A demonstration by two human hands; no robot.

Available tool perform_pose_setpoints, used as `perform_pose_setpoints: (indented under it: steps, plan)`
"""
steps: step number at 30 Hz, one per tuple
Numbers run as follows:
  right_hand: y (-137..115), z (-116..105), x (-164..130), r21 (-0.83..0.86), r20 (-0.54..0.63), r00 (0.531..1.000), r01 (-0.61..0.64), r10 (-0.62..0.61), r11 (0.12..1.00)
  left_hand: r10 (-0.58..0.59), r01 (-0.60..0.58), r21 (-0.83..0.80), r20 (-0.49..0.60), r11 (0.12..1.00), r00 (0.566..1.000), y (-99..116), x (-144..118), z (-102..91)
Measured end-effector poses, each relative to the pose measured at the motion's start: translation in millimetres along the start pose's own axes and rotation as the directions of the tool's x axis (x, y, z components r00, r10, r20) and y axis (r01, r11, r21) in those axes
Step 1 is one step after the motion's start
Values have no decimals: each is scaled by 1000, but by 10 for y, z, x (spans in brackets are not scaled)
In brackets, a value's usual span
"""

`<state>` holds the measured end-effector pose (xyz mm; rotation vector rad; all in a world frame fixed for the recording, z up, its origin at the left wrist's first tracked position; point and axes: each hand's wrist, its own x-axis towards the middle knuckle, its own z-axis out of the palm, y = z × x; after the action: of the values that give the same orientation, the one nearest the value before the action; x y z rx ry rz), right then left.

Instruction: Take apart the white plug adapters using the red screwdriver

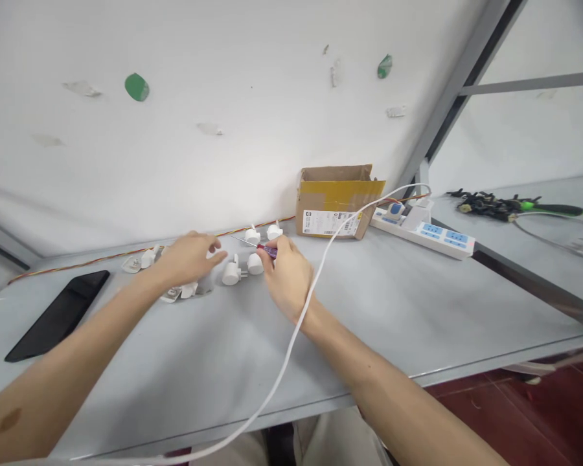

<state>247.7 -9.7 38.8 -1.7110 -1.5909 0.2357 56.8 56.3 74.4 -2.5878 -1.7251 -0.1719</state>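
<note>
My right hand [287, 268] is closed round the handle of a screwdriver [266, 250], whose thin shaft points left over the table. Several white plug adapters stand around it: one [232, 272] lies left of the hand, another [255, 263] is partly behind my fingers, and two more [251, 235] [274, 231] stand farther back. My left hand [192, 254] hovers over the table with fingers apart and nothing seen in them. Beneath and beside it lie opened white plug parts [171, 294] [148, 258], partly hidden by my hand and forearm.
A black phone [58, 316] lies at the left. Behind my right hand is an open cardboard box [334, 202]; a power strip [425, 232] sits right of it. A white cable [291, 340] crosses over my right wrist. Black tools [490, 204] lie on the far-right surface.
</note>
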Motion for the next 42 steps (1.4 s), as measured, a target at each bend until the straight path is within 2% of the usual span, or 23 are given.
perform_pose_setpoints:
  steps: [3,6,8,10,12,15,16,18,21,25,27,31,37,42]
  plan:
    - [28,8,21,21,0,1000,-5,5,1000,93,-93,-10,3,996,996,205,-136,119]
    - [56,32,30,57,-1,1000,0,0,998,89,-90,-31,-40,995,995,294,-238,211]
    - [81,51,43,113,-13,1000,11,-10,994,83,-94,-135,-86,986,993,292,-295,241]
    - [104,62,59,198,-44,998,42,-34,979,27,-81,-317,-173,945,985,262,-355,250]
    - [110,57,65,293,-80,994,98,-78,951,-111,-46,-568,-239,822,965,219,-418,253]
    - [80,29,34,380,-100,981,194,-169,905,-317,-24,-871,-204,490,926,145,-496,266]
    - [63,20,15,384,-95,975,221,-200,896,-357,-43,-920,-194,389,914,122,-513,272]
    - [29,11,-29,365,-76,963,269,-259,892,-392,-108,-964,-199,242,898,81,-538,279]
    - [1,23,-80,338,-43,949,309,-313,889,-354,-159,-979,-194,125,915,41,-565,280]
    - [9,51,-94,318,-45,938,339,-343,886,-287,-135,-984,-163,117,944,26,-599,286]
    - [16,53,-89,304,-58,933,356,-356,884,-269,-144,-986,-161,84,950,33,-607,285]
    - [17,48,-92,304,-60,925,376,-376,875,-320,-149,-989,-144,10,936,66,-609,259]
    - [11,58,-100,292,-53,933,357,-357,887,-354,-93,-993,-112,70,929,91,-633,249]
    - [25,74,-88,307,-56,936,349,-349,885,-368,-94,-995,-99,31,925,71,-640,250]
